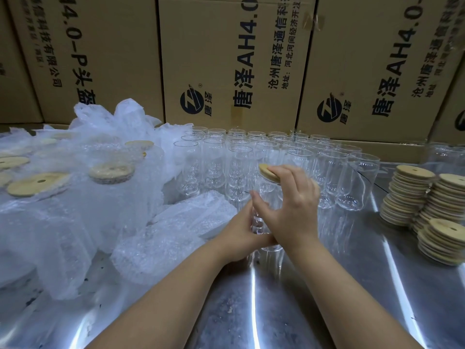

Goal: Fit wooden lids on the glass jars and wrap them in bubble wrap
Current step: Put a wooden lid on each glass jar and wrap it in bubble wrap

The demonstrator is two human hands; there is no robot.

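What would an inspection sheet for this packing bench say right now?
Surface: shiny metal table, dark specks near its left edge.
Job's things: one glass jar in hand with a wooden lid at its mouth; rows of open jars behind; lid stacks on the right; wrapped jars on the left; bubble wrap sheets beside them.
Clutter: nothing seen.
Grips: left hand holds the jar's body; right hand presses the lid with straight fingers.
Cables: thin dark strand by the rightmost jars; cannot tell what it is.
Surroundings: printed cardboard boxes stacked behind.
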